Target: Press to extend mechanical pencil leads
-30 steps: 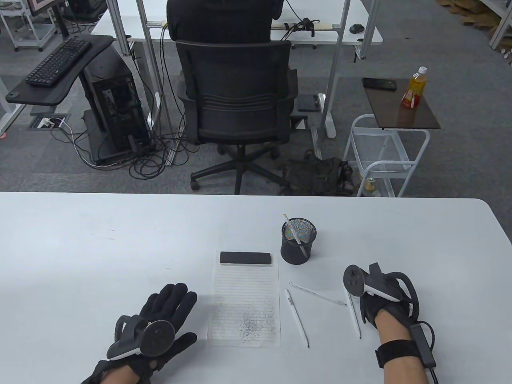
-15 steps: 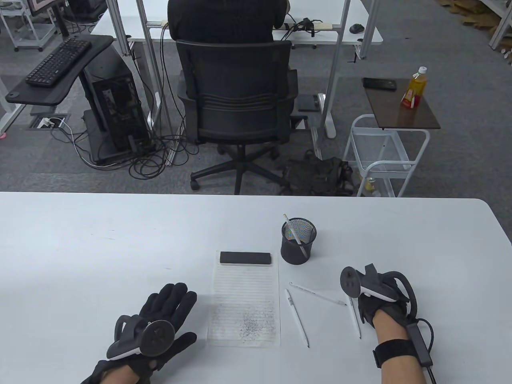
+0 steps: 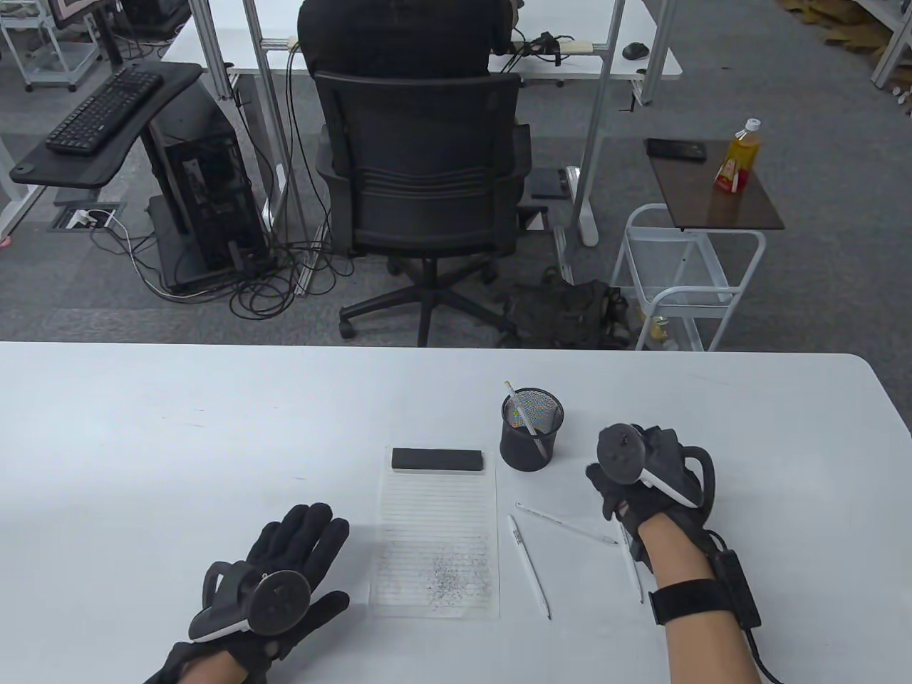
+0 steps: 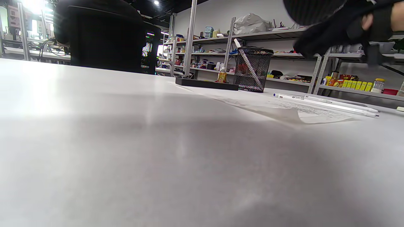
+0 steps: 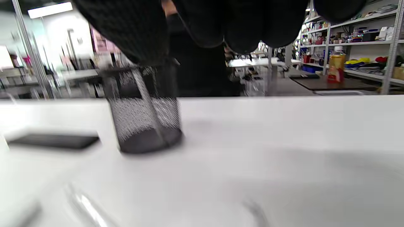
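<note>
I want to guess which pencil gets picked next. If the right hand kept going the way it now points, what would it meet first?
The right hand points up-left toward the mesh pencil cup, so it would probably meet the cup's wall first. Its height above the table is unclear.

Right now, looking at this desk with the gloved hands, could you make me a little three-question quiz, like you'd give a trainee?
1. True or false: the left hand lies flat on the table, holding no pencil.
2. How many white pencils lie loose on the table, right of the lined paper?
A. one
B. three
C. five
3. Fill in: one more white pencil stands inside the black mesh ____.

Key
1. True. Its fingers are spread on the bare tabletop.
2. B. Three lie between the paper and the right hand, which is raised beside the cup.
3. Cup (the pen holder).
</note>
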Action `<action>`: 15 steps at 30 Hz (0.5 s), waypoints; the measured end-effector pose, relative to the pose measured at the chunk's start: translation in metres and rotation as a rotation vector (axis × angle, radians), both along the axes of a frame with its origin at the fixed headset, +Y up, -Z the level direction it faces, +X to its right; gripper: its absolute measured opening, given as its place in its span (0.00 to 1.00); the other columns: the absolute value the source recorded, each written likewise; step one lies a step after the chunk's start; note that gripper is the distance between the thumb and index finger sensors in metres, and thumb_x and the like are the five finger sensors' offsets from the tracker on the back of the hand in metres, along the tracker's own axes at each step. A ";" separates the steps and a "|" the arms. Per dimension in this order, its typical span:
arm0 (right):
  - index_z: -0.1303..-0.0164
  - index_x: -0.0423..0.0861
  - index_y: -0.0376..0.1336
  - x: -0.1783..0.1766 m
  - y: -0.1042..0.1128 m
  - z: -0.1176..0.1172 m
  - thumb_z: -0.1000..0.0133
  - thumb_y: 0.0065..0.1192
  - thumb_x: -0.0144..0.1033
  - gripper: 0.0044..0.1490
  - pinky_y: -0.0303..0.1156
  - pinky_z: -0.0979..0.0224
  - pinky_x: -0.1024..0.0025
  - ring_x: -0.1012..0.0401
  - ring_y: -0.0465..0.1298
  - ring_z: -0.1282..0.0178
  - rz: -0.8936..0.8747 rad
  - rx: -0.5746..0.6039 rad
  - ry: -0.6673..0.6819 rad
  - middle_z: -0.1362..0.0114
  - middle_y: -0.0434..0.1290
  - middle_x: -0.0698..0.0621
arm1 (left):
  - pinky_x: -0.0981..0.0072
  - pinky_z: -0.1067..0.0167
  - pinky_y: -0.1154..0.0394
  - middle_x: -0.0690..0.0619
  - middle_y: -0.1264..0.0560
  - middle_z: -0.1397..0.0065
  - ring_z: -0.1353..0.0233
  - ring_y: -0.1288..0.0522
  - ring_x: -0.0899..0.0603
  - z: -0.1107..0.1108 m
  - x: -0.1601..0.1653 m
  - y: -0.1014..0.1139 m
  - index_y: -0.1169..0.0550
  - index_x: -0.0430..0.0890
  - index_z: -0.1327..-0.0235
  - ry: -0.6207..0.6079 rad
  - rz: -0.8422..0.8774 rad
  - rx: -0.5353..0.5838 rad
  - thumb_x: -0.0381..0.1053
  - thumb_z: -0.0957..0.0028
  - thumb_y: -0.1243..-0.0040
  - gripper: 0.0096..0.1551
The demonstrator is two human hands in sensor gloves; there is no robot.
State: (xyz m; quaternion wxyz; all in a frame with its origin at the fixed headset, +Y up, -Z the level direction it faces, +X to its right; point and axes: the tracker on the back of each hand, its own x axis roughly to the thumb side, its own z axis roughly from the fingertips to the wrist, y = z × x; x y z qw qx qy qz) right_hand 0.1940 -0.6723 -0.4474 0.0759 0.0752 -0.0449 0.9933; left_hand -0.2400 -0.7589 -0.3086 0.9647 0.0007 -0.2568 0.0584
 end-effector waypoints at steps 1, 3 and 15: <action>0.26 0.38 0.65 -0.008 0.004 -0.005 0.43 0.72 0.49 0.41 0.64 0.29 0.28 0.33 0.69 0.27 -0.027 0.010 0.003 0.27 0.69 0.36 | 0.31 0.24 0.51 0.43 0.59 0.13 0.15 0.55 0.30 0.000 0.000 0.000 0.55 0.52 0.17 0.000 0.001 0.001 0.70 0.50 0.48 0.55; 0.26 0.38 0.66 -0.029 0.008 -0.020 0.43 0.72 0.51 0.41 0.63 0.28 0.26 0.33 0.71 0.27 -0.080 0.016 0.003 0.27 0.69 0.36 | 0.31 0.24 0.51 0.43 0.59 0.13 0.15 0.55 0.30 0.000 0.000 0.000 0.55 0.52 0.17 0.000 0.002 0.002 0.70 0.51 0.48 0.55; 0.27 0.35 0.67 -0.091 -0.017 -0.091 0.41 0.67 0.54 0.42 0.44 0.27 0.23 0.34 0.64 0.21 -0.146 -0.107 -0.185 0.24 0.67 0.35 | 0.31 0.24 0.52 0.43 0.59 0.13 0.15 0.56 0.30 -0.001 0.000 -0.001 0.55 0.52 0.17 -0.005 -0.001 -0.014 0.70 0.51 0.48 0.55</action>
